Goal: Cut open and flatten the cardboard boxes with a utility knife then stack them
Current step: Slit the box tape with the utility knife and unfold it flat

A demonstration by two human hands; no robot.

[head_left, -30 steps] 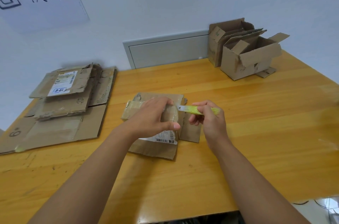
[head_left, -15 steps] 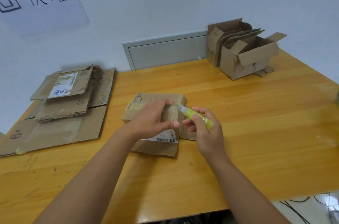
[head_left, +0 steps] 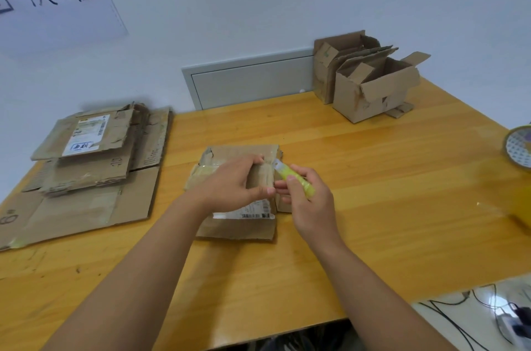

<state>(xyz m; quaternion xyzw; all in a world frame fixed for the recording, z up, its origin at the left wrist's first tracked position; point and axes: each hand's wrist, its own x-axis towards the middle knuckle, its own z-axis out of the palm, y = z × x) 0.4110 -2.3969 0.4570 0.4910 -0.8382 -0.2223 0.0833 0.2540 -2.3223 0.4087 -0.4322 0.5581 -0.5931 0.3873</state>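
Wooden table point(head_left: 373, 178) sitting against a white wall. One small cardboard box point(head_left: 238, 224) lying mid-table, shipping label up. Left hand point(head_left: 232, 187) curling over its top, holding it down. Right hand point(head_left: 307, 201) gripping one yellow-green utility knife point(head_left: 293, 181), tip resting at the box's right edge. One stack of flattened boxes point(head_left: 86, 175) lying far left. Two open uncut boxes point(head_left: 370, 80) standing at the back right, touching. One tape roll point(head_left: 520, 149) showing at the right edge.
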